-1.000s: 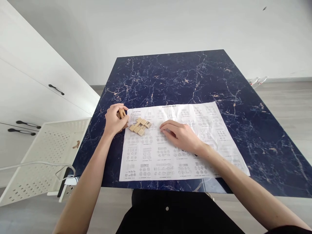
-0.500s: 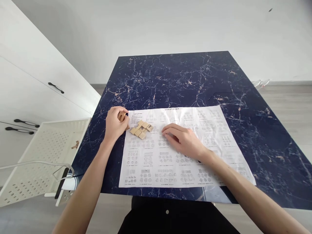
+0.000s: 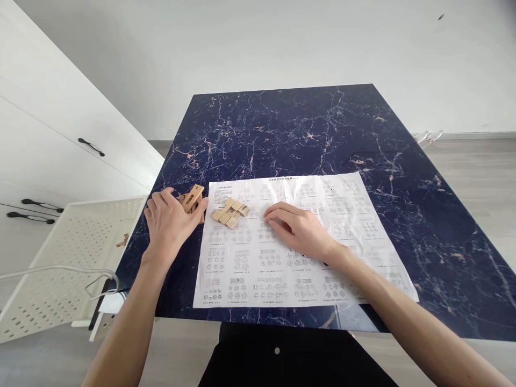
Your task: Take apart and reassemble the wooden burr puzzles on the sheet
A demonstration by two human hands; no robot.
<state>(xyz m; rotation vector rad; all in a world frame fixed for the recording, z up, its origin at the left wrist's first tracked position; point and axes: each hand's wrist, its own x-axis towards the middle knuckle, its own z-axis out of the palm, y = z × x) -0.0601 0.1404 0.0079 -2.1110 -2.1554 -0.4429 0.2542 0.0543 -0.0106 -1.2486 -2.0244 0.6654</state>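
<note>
At the left of the table, loose wooden puzzle pieces [image 3: 191, 199] with a slot and black numbers lie in a small pile. My left hand [image 3: 167, 223] is beside this pile, fingers spread, its thumb along the pile's near right side; whether the thumb touches is hard to tell. An interlocked wooden puzzle [image 3: 230, 213], marked with a 3, sits on the upper left of a printed instruction sheet [image 3: 242, 242]. My right hand [image 3: 300, 228] rests on the middle of the sheet, fingers loosely bent, with nothing visible in them.
The sheet lies on a dark blue marbled table [image 3: 274, 134]. A white perforated shelf [image 3: 52, 269] stands left of the table, with a small wooden piece [image 3: 123, 241] on it and a cable [image 3: 60, 269] across it. White cabinets [image 3: 80, 123] stand behind it.
My left hand has loosened its grip on the wooden pieces and moved left and down, spreading its fingers, so the numbered pieces now show. My right hand stays on the sheet.
</note>
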